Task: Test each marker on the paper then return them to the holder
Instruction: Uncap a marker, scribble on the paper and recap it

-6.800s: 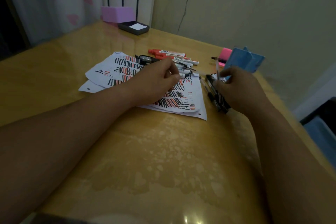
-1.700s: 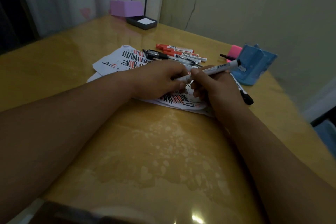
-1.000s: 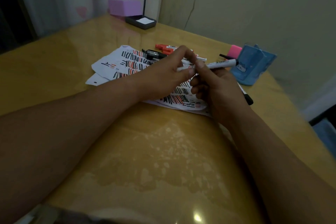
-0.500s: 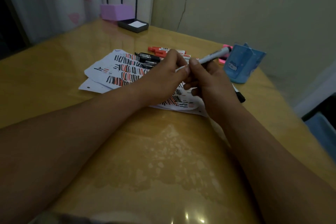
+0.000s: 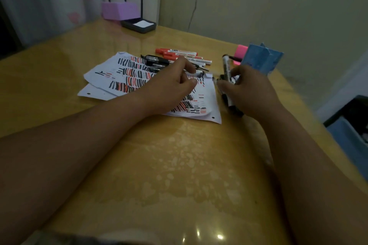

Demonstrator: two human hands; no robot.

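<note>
The glossy yellow wooden desk (image 5: 179, 165) fills the foreground. The left hand (image 5: 171, 87) rests on the white paper sheets (image 5: 123, 77), which are striped with red and black test strokes. Its fingers are loosely curled, and whether they hold anything cannot be told. At its 3 o'clock, the right hand (image 5: 251, 91) has its fingers wrapped round a white-barrelled marker (image 5: 226, 66), held near upright just off the paper's edge. Loose red and black markers (image 5: 179, 54) lie at the paper's 12 o'clock. The blue plastic holder (image 5: 260, 61) stands at the right hand's 1 o'clock, with a pink block (image 5: 240, 52) beside it. A purple box (image 5: 119, 10) sits farthest back.
</note>
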